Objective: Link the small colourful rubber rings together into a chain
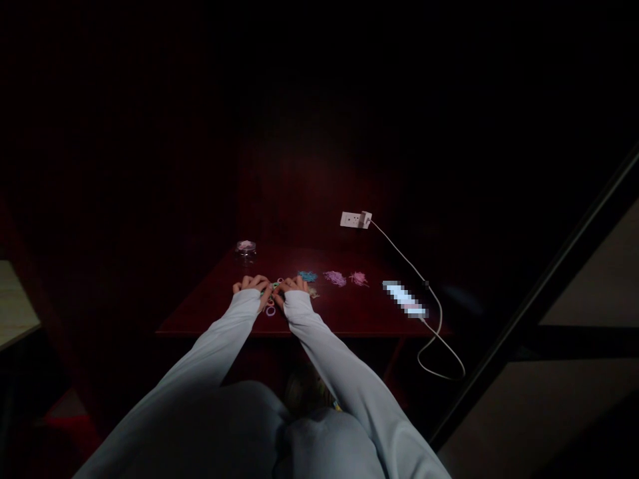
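Observation:
Both of my hands are close together over the near left part of a dark red table. My left hand (251,285) has its fingers bent, with thumb and forefinger at a small heap of coloured elastic hair ties (270,311). From the other side my right hand (293,286) reaches into the same heap, fingers curled. Green, orange and purple loops show between the hands. What the fingertips pinch is too small and dark to make out. Just beyond my right hand lies a blue pile of bands (307,276); a pale yellowish pile (313,292) is partly hidden beside it.
A purple pile (335,278) and a pink pile (358,279) lie farther right on the table (349,316). A clear jar (245,249) with pinkish contents stands back left. A lit, blurred phone (404,299) charges through a white cable (399,251) from a wall socket (351,219).

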The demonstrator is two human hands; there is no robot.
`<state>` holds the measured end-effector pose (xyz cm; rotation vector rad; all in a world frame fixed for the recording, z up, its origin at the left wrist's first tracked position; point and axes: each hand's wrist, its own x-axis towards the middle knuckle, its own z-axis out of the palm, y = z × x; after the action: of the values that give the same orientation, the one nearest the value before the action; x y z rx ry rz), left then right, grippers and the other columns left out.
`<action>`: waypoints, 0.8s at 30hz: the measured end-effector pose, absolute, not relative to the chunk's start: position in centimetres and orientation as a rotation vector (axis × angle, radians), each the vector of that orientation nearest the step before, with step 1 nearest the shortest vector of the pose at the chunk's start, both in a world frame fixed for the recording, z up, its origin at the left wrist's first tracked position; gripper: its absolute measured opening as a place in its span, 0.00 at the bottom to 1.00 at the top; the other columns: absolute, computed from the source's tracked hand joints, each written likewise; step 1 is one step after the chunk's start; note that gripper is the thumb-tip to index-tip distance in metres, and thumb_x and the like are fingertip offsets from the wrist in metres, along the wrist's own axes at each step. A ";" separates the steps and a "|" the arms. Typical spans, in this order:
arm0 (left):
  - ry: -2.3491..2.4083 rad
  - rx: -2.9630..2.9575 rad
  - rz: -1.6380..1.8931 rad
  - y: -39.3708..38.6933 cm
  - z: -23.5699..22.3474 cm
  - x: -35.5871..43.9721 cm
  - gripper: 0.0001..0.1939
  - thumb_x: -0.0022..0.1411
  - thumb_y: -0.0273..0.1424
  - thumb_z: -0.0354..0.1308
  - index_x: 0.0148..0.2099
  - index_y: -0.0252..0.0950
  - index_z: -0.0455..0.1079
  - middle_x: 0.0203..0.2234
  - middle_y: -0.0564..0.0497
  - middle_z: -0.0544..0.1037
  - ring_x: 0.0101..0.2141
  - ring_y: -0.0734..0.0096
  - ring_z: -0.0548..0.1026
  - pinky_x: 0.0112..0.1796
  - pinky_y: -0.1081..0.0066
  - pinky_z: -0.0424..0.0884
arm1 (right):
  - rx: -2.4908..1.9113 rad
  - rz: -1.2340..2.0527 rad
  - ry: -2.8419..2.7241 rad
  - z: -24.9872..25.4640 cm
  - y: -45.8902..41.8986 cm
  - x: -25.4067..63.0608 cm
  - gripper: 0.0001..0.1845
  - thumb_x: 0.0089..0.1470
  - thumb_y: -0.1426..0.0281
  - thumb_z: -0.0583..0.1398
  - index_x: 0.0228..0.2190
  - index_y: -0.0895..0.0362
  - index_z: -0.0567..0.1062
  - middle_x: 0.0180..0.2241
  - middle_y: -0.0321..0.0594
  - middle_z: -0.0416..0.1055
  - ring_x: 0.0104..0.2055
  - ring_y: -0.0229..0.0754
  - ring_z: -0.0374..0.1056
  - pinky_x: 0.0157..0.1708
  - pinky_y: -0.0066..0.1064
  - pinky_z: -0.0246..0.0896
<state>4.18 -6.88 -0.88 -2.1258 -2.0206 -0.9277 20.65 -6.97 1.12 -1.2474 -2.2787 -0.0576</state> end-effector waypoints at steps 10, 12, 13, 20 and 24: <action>-1.927 -2.150 -0.930 -7.2 -1.2 4.7 0.14 0.74 0.33 0.52 0.46 0.46 0.81 0.54 0.51 0.81 0.51 0.57 0.68 0.48 0.58 0.60 | -1.255 0.052 -2.100 0.4 -6.6 20.9 0.10 0.69 0.62 0.61 0.40 0.52 0.82 0.44 0.41 0.77 0.51 0.48 0.60 0.51 0.37 0.50; -1.943 -2.141 -0.957 -7.3 -0.9 4.7 0.13 0.74 0.33 0.53 0.46 0.46 0.80 0.54 0.51 0.80 0.51 0.57 0.68 0.49 0.58 0.60 | -1.293 0.105 -2.059 0.3 -6.6 21.1 0.10 0.69 0.61 0.62 0.40 0.51 0.82 0.44 0.41 0.77 0.51 0.48 0.60 0.51 0.37 0.50; -1.964 -2.122 -0.987 -7.4 -0.7 4.7 0.13 0.74 0.33 0.53 0.47 0.45 0.80 0.55 0.50 0.80 0.51 0.57 0.68 0.49 0.58 0.61 | -1.300 0.131 -2.045 0.3 -6.7 21.2 0.10 0.68 0.60 0.63 0.41 0.50 0.83 0.44 0.41 0.77 0.51 0.48 0.60 0.51 0.37 0.50; -2.260 -1.816 -1.413 -7.2 0.3 3.8 0.17 0.74 0.31 0.47 0.39 0.41 0.77 0.54 0.49 0.80 0.50 0.56 0.71 0.50 0.56 0.64 | -1.225 0.232 -2.165 0.1 -7.5 22.0 0.08 0.62 0.59 0.68 0.41 0.46 0.85 0.46 0.39 0.75 0.53 0.49 0.59 0.54 0.40 0.49; -2.231 -1.889 -1.389 -7.1 0.1 4.0 0.16 0.72 0.30 0.50 0.34 0.42 0.77 0.51 0.49 0.81 0.50 0.54 0.72 0.50 0.55 0.65 | -1.225 0.209 -2.175 0.3 -7.5 21.6 0.08 0.65 0.60 0.66 0.38 0.49 0.85 0.46 0.40 0.75 0.53 0.49 0.58 0.53 0.39 0.49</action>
<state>4.00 -7.13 0.06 -1.8889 -2.2307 -1.3890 21.64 -7.53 0.30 -1.2245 -2.1749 0.2095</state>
